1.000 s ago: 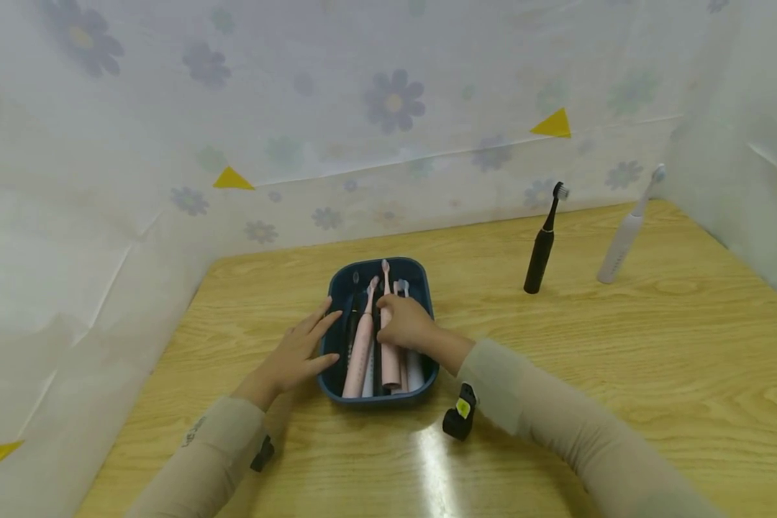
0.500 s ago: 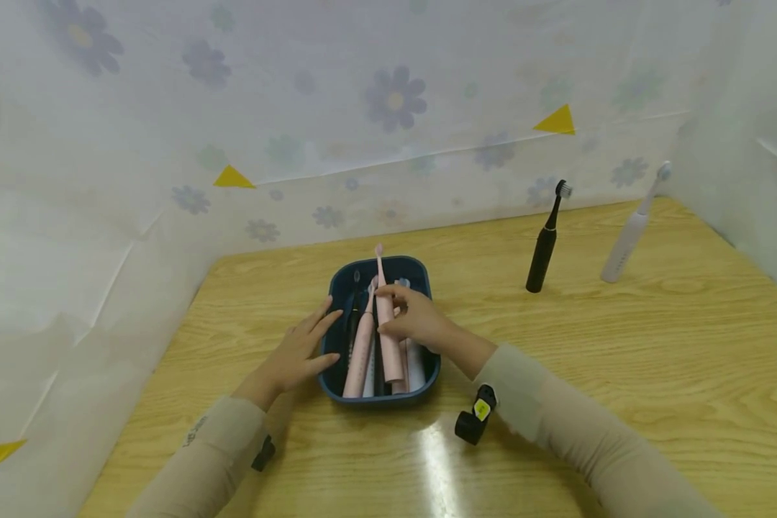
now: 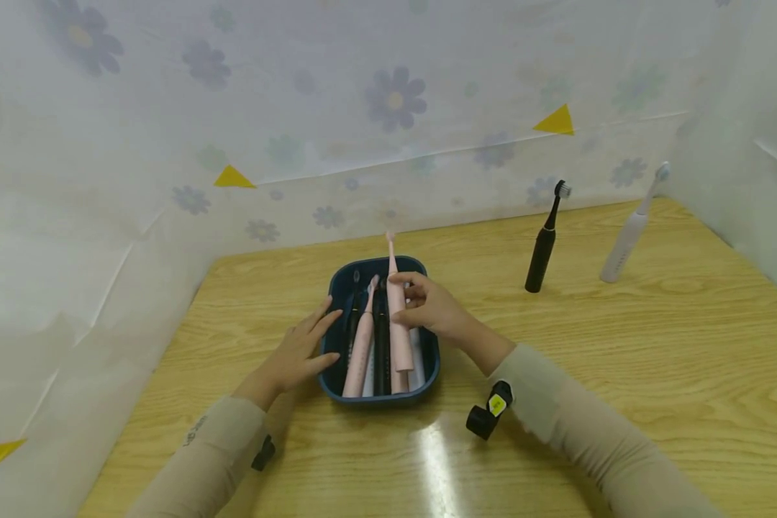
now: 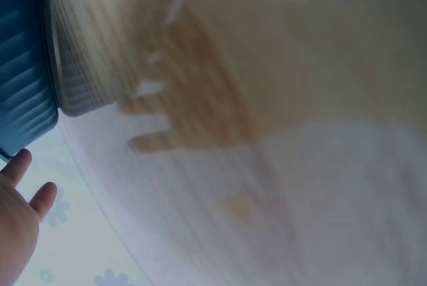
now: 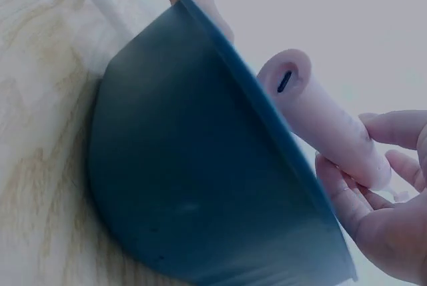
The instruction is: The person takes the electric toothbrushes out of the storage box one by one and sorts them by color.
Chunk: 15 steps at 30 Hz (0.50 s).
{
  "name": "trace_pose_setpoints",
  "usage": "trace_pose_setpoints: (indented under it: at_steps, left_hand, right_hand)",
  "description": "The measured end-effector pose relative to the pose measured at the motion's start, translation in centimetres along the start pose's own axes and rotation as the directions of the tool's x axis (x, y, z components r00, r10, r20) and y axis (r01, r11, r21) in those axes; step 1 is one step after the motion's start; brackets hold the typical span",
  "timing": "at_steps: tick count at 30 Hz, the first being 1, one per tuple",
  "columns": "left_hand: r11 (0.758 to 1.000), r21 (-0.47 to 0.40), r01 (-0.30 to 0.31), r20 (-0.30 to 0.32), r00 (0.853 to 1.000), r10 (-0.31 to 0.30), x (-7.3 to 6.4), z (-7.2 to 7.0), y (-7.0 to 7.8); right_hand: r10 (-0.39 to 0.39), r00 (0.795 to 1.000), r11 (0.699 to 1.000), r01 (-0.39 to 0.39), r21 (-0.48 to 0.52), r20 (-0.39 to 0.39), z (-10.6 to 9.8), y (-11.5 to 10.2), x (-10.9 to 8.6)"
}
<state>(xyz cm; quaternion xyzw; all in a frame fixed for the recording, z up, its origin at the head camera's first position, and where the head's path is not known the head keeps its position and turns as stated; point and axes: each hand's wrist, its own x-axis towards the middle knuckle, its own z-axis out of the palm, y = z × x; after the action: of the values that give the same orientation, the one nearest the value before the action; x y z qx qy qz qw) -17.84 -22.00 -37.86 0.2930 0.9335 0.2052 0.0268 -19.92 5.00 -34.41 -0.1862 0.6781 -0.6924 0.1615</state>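
Note:
My right hand point(image 3: 439, 311) pinches a pink electric toothbrush point(image 3: 400, 347) between thumb and fingers, head up, over the right side of a dark blue bin point(image 3: 378, 403). In the right wrist view the toothbrush's round base point(image 5: 293, 76) shows above the bin's rim. Other electric toothbrushes lie in the bin, among them another pink one point(image 3: 360, 352) and a black one point(image 3: 381, 352). My left hand point(image 3: 291, 360), fingers spread and relaxed, rests at the bin's left rim. Its fingertips appear beside the blue wall point(image 4: 27, 99) in the left wrist view.
A black electric toothbrush point(image 3: 541, 260) and a white one point(image 3: 624, 248) stand upright at the table's back right. White flower-patterned sheeting point(image 3: 337, 129) with yellow triangles walls in the wooden table point(image 3: 557, 374) at the back and sides.
My right hand has lifted the pink toothbrush up from the others and moved it slightly right. More of the black toothbrush beneath shows. My left hand has stayed at the rim.

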Motion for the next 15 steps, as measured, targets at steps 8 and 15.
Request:
trace_pose_setpoints:
  at_steps: [8, 15]
  left_hand:
    - [1.000, -0.004, 0.005, 0.001, 1.000, -0.005, 0.0, 0.0, 0.1]
    - [1.000, 0.006, -0.003, -0.008, 1.000, 0.003, 0.1, 0.0, 0.0]
  right_hand:
    - [-0.041, 0.999, 0.999, 0.041, -0.005, -0.014, -1.2, -0.6, -0.4]
    - [-0.135, 0.990, 0.990, 0.136, 0.031, -0.043, -2.2, -1.0, -1.1]
